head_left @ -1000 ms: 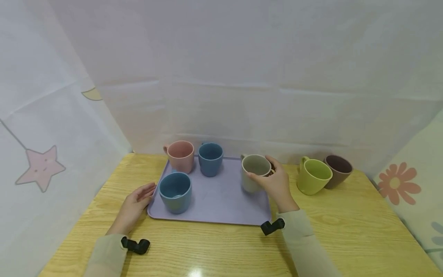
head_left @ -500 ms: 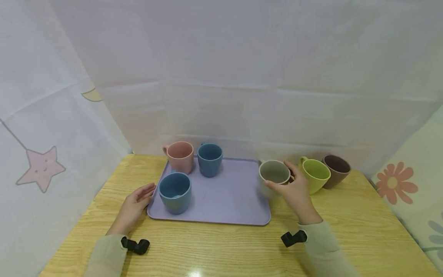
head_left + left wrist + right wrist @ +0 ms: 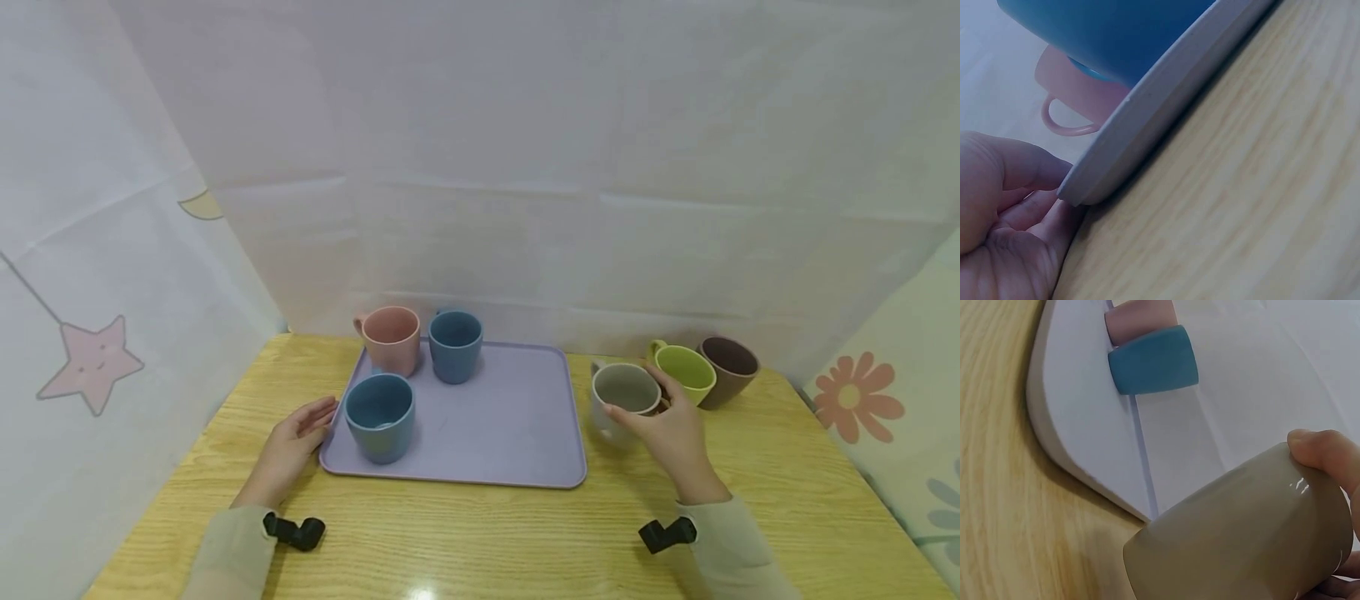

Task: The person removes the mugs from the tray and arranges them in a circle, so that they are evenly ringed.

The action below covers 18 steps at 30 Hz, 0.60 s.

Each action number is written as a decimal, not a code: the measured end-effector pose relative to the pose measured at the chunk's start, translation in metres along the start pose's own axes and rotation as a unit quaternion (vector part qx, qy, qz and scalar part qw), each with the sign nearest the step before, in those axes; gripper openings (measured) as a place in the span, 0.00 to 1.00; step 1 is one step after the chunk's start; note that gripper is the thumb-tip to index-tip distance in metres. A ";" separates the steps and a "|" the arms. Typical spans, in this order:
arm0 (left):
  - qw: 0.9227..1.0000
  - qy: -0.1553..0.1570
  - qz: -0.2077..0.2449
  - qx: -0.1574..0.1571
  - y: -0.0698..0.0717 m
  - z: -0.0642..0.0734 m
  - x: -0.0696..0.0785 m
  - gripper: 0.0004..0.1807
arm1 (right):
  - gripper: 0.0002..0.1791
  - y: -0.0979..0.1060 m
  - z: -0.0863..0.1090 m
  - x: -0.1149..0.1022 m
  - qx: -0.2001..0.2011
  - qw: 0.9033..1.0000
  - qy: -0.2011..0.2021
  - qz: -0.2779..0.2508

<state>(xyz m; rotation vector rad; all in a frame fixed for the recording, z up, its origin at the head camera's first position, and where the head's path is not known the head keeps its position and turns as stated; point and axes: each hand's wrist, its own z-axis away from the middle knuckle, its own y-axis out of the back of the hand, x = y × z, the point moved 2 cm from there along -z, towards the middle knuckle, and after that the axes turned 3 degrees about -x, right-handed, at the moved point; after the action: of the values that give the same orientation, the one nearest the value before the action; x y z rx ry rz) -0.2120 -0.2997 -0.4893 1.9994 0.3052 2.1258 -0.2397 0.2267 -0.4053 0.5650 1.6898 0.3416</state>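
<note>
My right hand (image 3: 675, 433) grips a grey mug (image 3: 617, 417) by its rim and side, thumb on the near side and fingers at the far right. It is over the wooden table just right of the lilac tray (image 3: 510, 433); I cannot tell whether its base touches the wood. In the right wrist view the grey mug (image 3: 1241, 531) is large and glossy. My left hand (image 3: 288, 446) rests beside the tray's left edge, its fingertips touching the rim. On the tray stand a pink mug (image 3: 393, 342), a dark blue mug (image 3: 456, 350) and a teal-blue mug (image 3: 382, 421).
Right of the grey mug, partly behind my right hand, are a lime-green mug (image 3: 686, 371) and a brown mug (image 3: 727, 371), close together. A pale cloth (image 3: 480, 167) hangs behind the table (image 3: 465, 542) and at both sides.
My right hand has carried the grey mug rightward and nearer, from the tray's right side to over the table, beside the lime-green mug. The left hand and tray have stayed put.
</note>
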 end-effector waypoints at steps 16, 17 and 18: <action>1.000 -0.001 0.006 -0.003 0.001 -0.001 -0.002 0.28 | 0.56 0.017 0.015 0.016 0.004 0.999 -0.048 0.013; 1.000 -0.001 0.007 -0.003 0.001 -0.001 -0.002 0.28 | 0.55 0.018 0.015 0.018 0.005 0.999 -0.048 0.013; 1.000 0.000 0.007 -0.003 0.001 -0.001 -0.002 0.28 | 0.55 0.018 0.016 0.019 0.006 0.999 -0.047 0.013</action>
<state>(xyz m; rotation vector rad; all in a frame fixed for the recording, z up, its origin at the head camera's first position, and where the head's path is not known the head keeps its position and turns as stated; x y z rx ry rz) -0.2125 -0.3012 -0.4906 2.0049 0.2851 2.1326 -0.2236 0.2505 -0.4146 0.6044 1.5967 0.3196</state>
